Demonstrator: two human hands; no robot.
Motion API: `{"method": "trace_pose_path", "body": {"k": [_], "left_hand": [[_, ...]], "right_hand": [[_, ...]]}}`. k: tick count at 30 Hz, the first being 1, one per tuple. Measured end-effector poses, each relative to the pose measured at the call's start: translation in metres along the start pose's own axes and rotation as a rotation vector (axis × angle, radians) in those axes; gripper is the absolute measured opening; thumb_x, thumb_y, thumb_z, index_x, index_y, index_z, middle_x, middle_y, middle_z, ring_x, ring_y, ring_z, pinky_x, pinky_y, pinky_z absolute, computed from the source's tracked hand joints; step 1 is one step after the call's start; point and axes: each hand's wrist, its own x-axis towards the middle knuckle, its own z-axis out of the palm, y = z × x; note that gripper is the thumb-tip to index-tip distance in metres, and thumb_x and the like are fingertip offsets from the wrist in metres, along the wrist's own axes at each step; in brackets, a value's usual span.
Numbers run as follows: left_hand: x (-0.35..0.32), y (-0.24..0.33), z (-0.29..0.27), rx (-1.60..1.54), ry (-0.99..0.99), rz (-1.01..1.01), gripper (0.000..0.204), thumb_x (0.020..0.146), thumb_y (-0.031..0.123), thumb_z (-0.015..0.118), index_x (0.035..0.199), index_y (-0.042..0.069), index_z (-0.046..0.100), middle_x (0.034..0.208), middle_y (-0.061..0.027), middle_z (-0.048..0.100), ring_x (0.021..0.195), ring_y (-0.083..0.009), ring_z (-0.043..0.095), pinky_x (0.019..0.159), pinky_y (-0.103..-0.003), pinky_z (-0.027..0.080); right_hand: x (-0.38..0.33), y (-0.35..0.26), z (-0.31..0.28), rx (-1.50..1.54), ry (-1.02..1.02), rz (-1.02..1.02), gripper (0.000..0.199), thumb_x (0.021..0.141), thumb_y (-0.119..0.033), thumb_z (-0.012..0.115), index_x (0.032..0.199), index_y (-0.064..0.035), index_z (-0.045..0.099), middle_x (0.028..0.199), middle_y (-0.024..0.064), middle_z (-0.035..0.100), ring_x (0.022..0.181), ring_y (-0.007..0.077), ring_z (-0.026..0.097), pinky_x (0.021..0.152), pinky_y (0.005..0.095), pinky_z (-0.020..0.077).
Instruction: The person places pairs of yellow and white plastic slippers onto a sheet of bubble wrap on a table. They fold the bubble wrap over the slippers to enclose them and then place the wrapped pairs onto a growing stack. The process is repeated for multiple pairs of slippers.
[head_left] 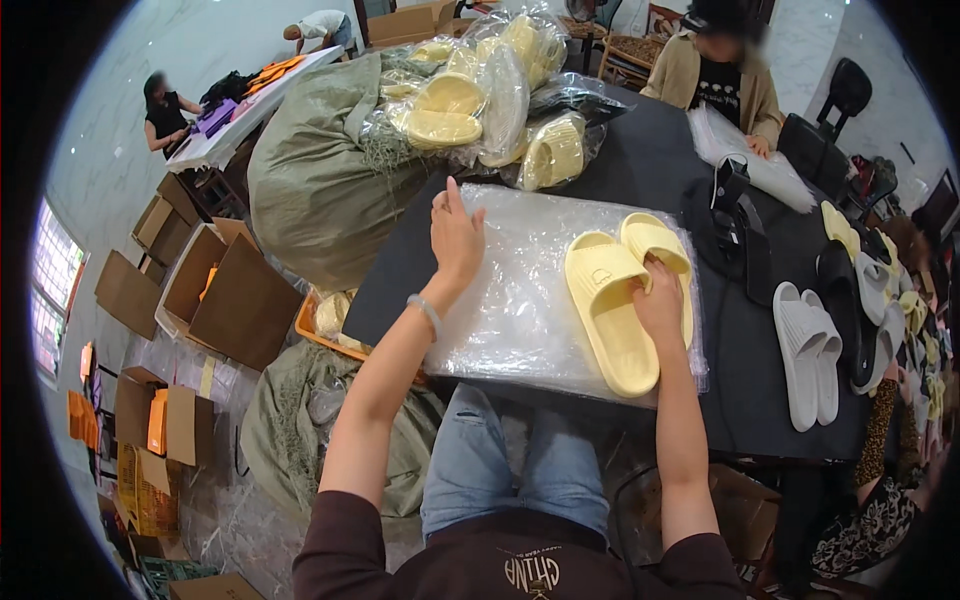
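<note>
1. Pale yellow leads here: a pair of yellow slippers (615, 345), soles down, toes away from the person, on the right part of a stack of clear plastic bags (510, 290); the stack lies flat on the dark surface (740, 420), right in front of the lap, probably so that everything sits within easy reach.

2. Over to the right hand (660, 308); it grasps the pair at the inner edges, close by the straps, fingers partly hidden; that spot seems chosen because one grip there can keep both slippers side by side.

3. Now the left hand (458, 238); released, fingers extended, nothing in it, just by the left edge of the stack; whether it touches the plastic, I cannot tell; its place there looks handy for the film while the other side is taken up with footwear.

4. Beyond the stack, bagged yellow slippers (450, 115) heap up against a bulging green sack (315, 180); heaped back there, they seem to leave the near edge for the hands.

5. Out right, grey slippers (800, 355) stand paired, toes away too; across the surface, a co-worker's hand (760, 147) rests at more clear plastic (750, 165).
</note>
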Motion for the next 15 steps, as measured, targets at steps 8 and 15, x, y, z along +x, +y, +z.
{"method": "trace_pose_path", "body": {"k": [8, 15], "left_hand": [[-0.067, 0.018, -0.066, 0.122, -0.696, 0.310, 0.064, 0.091, 0.048, 0.043, 0.141, 0.008, 0.034, 0.149, -0.0185, 0.024, 0.139, -0.0333, 0.019, 0.112, -0.046, 0.015], [-0.073, 0.015, -0.063, 0.140, -0.709, 0.290, 0.065, 0.091, 0.053, 0.039, 0.140, 0.010, 0.037, 0.148, -0.0179, 0.027, 0.139, -0.0331, 0.020, 0.112, -0.047, 0.015]], "right_hand": [[0.000, 0.006, 0.005, 0.011, 0.044, 0.011, 0.041, 0.075, -0.007, 0.060, 0.114, 0.0011, 0.057, 0.120, 0.0172, 0.057, 0.117, 0.0315, 0.049, 0.101, 0.0400, 0.0350], [0.011, -0.051, -0.025, 0.115, 0.086, -0.240, 0.037, 0.071, 0.001, 0.058, 0.108, 0.0032, 0.060, 0.114, 0.0199, 0.059, 0.110, 0.0367, 0.051, 0.098, 0.0416, 0.0378]]}}
